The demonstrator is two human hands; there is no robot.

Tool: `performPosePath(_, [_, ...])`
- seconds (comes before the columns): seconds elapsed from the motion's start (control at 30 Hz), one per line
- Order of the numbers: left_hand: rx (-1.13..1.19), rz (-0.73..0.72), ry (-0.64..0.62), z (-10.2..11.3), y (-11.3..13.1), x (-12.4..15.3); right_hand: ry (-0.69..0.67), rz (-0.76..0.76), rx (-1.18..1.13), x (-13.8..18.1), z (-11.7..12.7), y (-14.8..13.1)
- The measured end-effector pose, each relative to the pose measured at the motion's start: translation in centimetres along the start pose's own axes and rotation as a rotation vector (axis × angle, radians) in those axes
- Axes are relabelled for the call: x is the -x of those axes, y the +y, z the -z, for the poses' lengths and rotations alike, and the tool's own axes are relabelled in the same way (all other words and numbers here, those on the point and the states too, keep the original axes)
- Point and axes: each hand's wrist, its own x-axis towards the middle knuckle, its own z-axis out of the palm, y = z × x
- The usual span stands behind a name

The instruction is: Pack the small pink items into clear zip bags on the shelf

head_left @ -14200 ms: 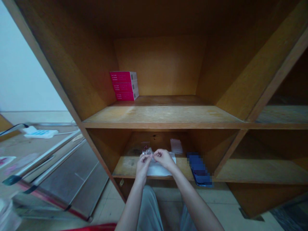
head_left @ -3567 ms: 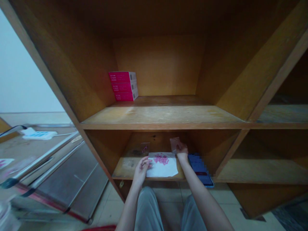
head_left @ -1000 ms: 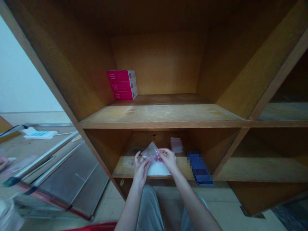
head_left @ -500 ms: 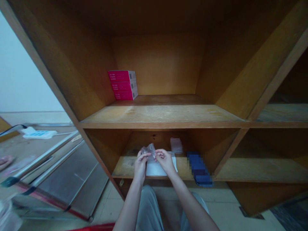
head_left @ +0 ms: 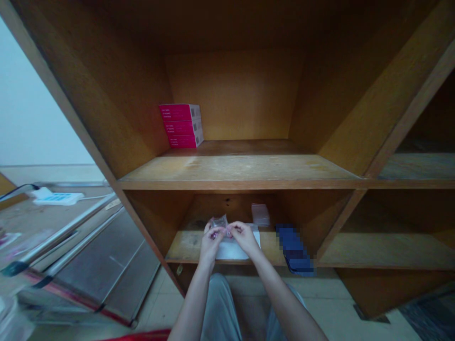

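Observation:
Both my hands are over the lower shelf, close together. My left hand [head_left: 211,239] is closed on the left side of a small clear plastic bag [head_left: 219,221]. Fingers of my right hand [head_left: 243,236] pinch the bag's right edge. Something small and pinkish shows at the bag near my fingers, too small to name. Under my hands lies a white sheet [head_left: 232,251], partly covered by them. Another clear plastic bag [head_left: 260,215] lies flat behind my right hand.
A dark blue, pixelated object [head_left: 295,251] lies at the shelf's right front edge. Pink boxes [head_left: 181,127] are stacked on the upper shelf [head_left: 241,168]. At left, a metal-framed table [head_left: 88,232] carries a white power strip [head_left: 59,198].
My left fingers have shifted right, closer to my right fingertips. The bag's top has tipped slightly and the pinkish bit shows more. The boxes and the bag behind have stayed put.

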Motion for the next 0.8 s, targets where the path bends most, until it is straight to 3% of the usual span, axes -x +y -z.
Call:
performPosePath(0.17, [-0.077, -0.030, -0.025, -0.3, 0.0, 0.0, -0.019, -0.025, 0.076, -0.4, 0.3, 0.0])
performPosePath(0.47, [0.070, 0.001, 0.015, -0.8, 0.3, -0.1, -0.134, 0.029, 0.277, -0.6, 1.1, -1.4])
performPosePath(0.8, [0.098, -0.046, 0.084, -1.7, 0.1, -0.1, 0.033, 0.157, 0.533, -0.6, 0.2, -0.8])
